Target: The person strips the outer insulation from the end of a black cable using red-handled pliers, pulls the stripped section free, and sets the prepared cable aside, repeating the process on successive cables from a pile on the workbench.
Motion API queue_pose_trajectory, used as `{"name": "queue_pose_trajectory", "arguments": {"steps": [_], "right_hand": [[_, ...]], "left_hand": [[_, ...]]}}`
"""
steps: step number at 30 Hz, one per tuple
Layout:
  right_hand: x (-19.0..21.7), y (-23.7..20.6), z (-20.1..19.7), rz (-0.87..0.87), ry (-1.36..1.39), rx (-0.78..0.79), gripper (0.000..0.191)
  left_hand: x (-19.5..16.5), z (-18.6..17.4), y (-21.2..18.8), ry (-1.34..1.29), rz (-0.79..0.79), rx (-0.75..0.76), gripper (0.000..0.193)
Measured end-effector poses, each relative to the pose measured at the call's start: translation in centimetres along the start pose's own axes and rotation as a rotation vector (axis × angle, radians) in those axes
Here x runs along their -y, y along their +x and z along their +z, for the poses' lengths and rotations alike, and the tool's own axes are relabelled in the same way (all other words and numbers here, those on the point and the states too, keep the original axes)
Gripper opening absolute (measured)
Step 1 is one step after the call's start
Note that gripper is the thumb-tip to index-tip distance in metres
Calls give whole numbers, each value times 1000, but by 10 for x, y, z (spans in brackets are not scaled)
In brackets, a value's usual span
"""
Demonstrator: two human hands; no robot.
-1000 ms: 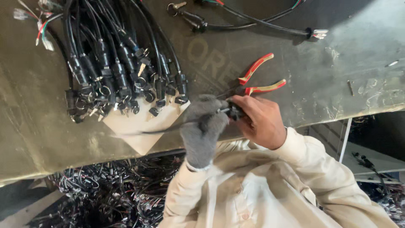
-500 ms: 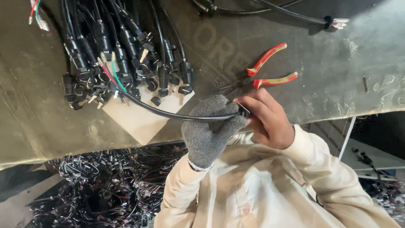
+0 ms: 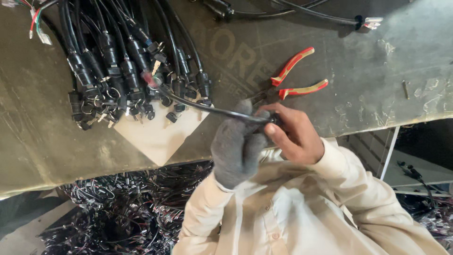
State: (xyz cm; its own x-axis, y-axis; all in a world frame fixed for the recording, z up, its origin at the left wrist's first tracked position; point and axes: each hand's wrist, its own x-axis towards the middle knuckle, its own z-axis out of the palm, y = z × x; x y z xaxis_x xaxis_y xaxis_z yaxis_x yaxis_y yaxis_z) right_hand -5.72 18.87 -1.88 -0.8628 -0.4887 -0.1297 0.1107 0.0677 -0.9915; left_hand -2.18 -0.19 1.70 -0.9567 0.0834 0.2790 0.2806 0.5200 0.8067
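**Both hands closed on one black cable at the bench edge**

Nearest me are my cream shirt sleeves, and just past them my two hands meet over the near edge of the bench [image 3: 292,42]. My left hand [image 3: 236,144], in a grey knit glove, has its fingers [image 3: 243,111] curled tight round a black cable [image 3: 203,107], with no gap showing. My bare right hand [image 3: 295,137] is touching the gloved one, its fingers [image 3: 276,134] pinched shut on the cable's end, thumb pressed against it; the end piece itself is mostly hidden between my hands.

From my grip the cable runs away to my left, rising above a pale board [image 3: 158,137] that juts over the bench edge, and reaches into the cable bundle [image 3: 127,66], a heap of black leads with plugs and small keys.

Just beyond my right hand lie the red-handled pliers [image 3: 295,75], handles spread, untouched. Farther back, another black lead [image 3: 330,18] crosses the bench top. Below the bench edge, on my left, a tangle of loose wires [image 3: 118,208] covers the floor.
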Motion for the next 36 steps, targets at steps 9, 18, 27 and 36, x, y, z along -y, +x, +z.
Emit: {"name": "queue_pose_trajectory", "arguments": {"steps": [9,18,27,36], "right_hand": [[-38,-7,-5,206,153,215,38],[-46,-14,-12,100,522,738,48],[-105,-36,27,89,508,111,46],[22,28,-19,-524,-900,-21,79]], "left_hand": [[21,4,5,-280,20,211,42],[16,-14,24,-551,516,328,15],[18,7,0,-843,-310,159,12],[25,0,2,-819,-219,-86,30]]}}
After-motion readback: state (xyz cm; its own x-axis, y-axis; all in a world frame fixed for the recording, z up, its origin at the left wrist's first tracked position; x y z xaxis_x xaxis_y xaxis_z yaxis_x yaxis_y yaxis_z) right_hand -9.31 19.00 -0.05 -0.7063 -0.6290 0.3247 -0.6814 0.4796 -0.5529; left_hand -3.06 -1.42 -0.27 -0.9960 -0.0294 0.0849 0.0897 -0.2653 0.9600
